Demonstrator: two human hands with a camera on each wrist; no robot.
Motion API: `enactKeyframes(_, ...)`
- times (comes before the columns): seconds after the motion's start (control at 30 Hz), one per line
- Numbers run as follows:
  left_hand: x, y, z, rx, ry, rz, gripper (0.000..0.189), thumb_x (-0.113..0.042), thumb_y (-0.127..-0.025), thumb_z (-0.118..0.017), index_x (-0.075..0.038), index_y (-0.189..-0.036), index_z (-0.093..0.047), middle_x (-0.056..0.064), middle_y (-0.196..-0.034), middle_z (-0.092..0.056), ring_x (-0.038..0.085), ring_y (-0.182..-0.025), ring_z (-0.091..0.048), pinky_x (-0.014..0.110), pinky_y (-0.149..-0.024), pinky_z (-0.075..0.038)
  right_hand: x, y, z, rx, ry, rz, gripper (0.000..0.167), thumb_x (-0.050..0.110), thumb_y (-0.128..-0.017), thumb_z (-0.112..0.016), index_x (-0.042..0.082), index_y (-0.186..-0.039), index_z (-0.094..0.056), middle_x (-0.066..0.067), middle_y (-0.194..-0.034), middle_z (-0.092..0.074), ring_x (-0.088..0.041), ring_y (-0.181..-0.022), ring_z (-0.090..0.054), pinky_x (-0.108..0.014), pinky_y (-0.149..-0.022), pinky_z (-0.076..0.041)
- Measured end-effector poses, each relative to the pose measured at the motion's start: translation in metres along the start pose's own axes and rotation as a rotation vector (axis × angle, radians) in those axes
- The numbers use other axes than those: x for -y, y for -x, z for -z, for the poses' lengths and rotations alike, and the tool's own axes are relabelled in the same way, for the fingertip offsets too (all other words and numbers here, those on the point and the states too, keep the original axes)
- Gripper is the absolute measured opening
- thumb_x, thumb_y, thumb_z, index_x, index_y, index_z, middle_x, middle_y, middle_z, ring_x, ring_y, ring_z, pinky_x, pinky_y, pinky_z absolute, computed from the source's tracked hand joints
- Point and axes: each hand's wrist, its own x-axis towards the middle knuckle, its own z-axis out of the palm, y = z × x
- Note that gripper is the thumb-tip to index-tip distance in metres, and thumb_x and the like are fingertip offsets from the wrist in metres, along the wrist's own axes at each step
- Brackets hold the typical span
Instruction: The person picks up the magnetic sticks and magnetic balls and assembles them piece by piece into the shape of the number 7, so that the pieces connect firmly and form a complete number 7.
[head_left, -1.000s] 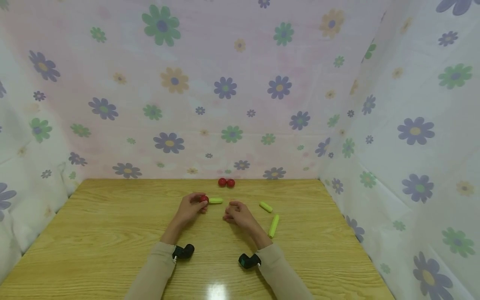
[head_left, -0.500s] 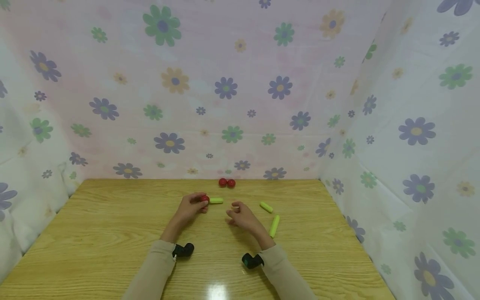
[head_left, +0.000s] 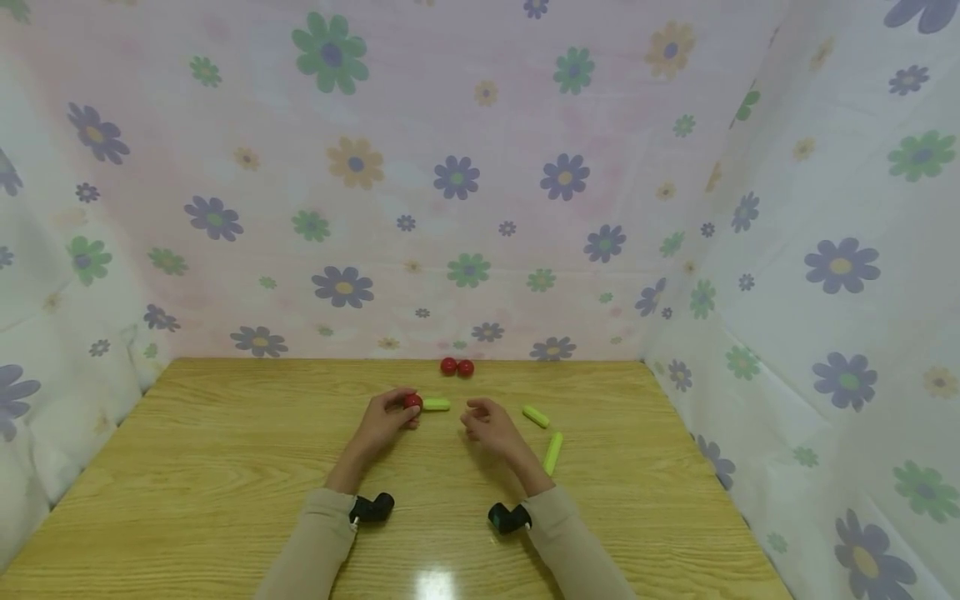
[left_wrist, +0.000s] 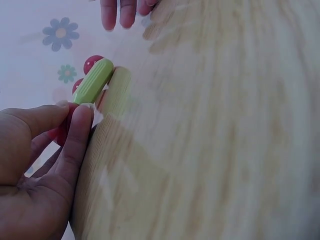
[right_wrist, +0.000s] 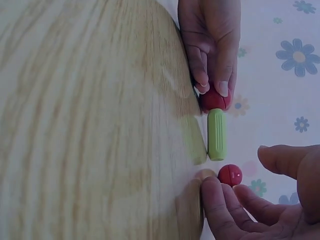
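Note:
My left hand (head_left: 381, 421) pinches a red ball (head_left: 413, 403) between thumb and fingers, low over the wooden table. A short, ridged light-green rod (head_left: 437, 404) sticks out of that ball toward the right. In the left wrist view the rod (left_wrist: 95, 80) points away from the fingertips. My right hand (head_left: 491, 425) is a short gap beyond the rod's free end, fingers loosely bent and holding nothing. In the right wrist view, thumb and fingers of the right hand (right_wrist: 250, 210) are spread apart, and the rod (right_wrist: 216, 135) meets the held ball (right_wrist: 216, 98) end-on.
Two red balls (head_left: 457, 367) sit side by side near the table's (head_left: 225, 467) back edge. Right of the right hand lie a short green rod (head_left: 536, 417) and a longer green rod (head_left: 553, 452). A flower-printed cloth (head_left: 405, 108) encloses the back and sides.
My right hand has drawn slightly to the right, away from the rod, and its fingers have loosened. The left hand keeps its pinch on the ball in nearly the same place.

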Motion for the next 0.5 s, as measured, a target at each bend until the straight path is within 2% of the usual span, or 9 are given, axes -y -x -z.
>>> enactKeyframes(0.27,0.001,0.000,-0.002,-0.014,-0.008,-0.011,0.045,0.005,-0.099,-0.060,0.012,-0.143,-0.049,0.035,-0.134,-0.055,0.021,-0.095,-0.069,0.022,-0.074,-0.059,-0.007,-0.011,0.004,-0.057,-0.081,-0.026,0.048,0.008,-0.103,-0.058,-0.013,-0.144,-0.043,-0.028,-0.125,-0.059,-0.035,-0.104,-0.068,-0.039,-0.085,-0.060)
enactKeyframes(0.5,-0.001,0.003,-0.003,-0.014,-0.011,-0.012,0.046,0.002,-0.100,-0.061,0.011,-0.144,-0.049,0.035,-0.136,-0.054,0.022,-0.098,-0.068,0.021,-0.074,-0.059,-0.008,-0.026,0.012,-0.069,-0.076,-0.039,0.045,0.007,-0.104,-0.055,-0.013,-0.143,-0.044,-0.029,-0.126,-0.059,-0.035,-0.096,-0.071,-0.038,-0.082,-0.061)
